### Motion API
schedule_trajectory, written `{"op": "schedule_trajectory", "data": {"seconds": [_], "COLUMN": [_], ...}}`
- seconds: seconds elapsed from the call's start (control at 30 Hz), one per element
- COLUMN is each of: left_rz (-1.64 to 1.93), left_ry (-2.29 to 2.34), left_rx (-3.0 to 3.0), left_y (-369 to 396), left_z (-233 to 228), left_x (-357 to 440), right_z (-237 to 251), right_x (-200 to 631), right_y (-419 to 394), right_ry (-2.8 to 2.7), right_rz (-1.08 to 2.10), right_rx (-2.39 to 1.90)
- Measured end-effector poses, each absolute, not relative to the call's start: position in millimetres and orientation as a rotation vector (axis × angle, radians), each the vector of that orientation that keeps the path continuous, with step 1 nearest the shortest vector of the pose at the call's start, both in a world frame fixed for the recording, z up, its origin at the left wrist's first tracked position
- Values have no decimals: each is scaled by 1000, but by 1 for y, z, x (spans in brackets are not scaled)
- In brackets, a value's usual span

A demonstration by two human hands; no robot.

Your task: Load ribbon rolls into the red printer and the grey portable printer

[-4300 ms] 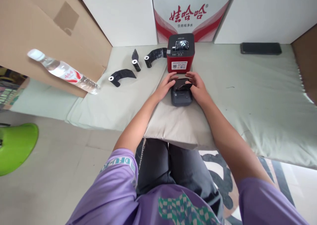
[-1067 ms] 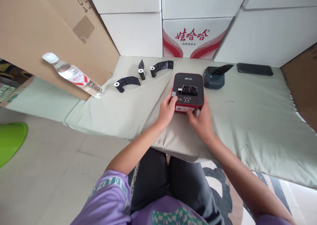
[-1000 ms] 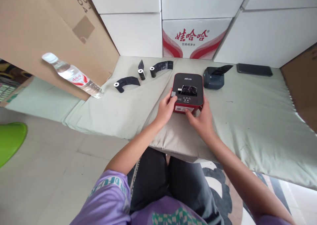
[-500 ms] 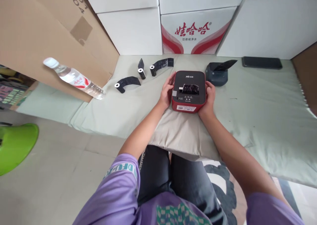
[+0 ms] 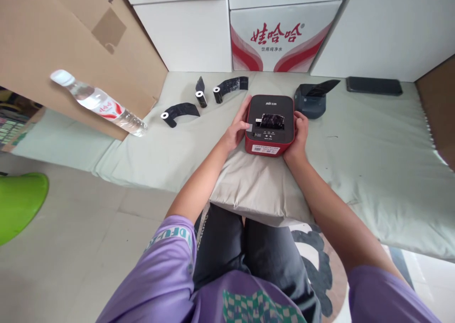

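- Red printer sits on the pillow, at the mat's near edge.
- Left hand clasps the printer's left side; its thumb lies on the top at the grey tab.
- Right hand presses flat against the printer's right side, fingers curled round the edge.
- Grey printer, flap raised, stands at 2 o'clock from the red one, just beside it.
- Three black rolls lie at 10 o'clock, well apart from the hands.
- Phone lies at 2 o'clock, farther out.
- Bottle lies at 9 o'clock, leaning on the cardboard.
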State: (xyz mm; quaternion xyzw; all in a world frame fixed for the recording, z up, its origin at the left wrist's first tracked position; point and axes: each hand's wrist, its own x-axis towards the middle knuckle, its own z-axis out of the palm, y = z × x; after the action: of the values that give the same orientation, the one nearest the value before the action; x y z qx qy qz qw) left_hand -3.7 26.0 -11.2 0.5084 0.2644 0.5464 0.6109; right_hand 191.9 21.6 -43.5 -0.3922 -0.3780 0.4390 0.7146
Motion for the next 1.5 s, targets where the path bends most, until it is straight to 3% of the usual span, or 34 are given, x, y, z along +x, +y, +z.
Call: {"op": "schedule_trajectory", "data": {"seconds": [0.93, 1.33, 1.5], "left_rz": [1386, 1368, 1420], "left_ry": [636, 763, 1015], "left_rx": [1196, 1340, 1591], "left_y": [29, 37, 44], "left_z": [-27, -34, -28], "left_x": [6, -2, -10], "right_z": [-47, -47, -45], "right_x": [194, 195, 195], "right_y": [27, 27, 27], "right_ry": [-862, -884, -862], "right_rz": [973, 986, 1011], "right_rx": [-915, -939, -926]}}
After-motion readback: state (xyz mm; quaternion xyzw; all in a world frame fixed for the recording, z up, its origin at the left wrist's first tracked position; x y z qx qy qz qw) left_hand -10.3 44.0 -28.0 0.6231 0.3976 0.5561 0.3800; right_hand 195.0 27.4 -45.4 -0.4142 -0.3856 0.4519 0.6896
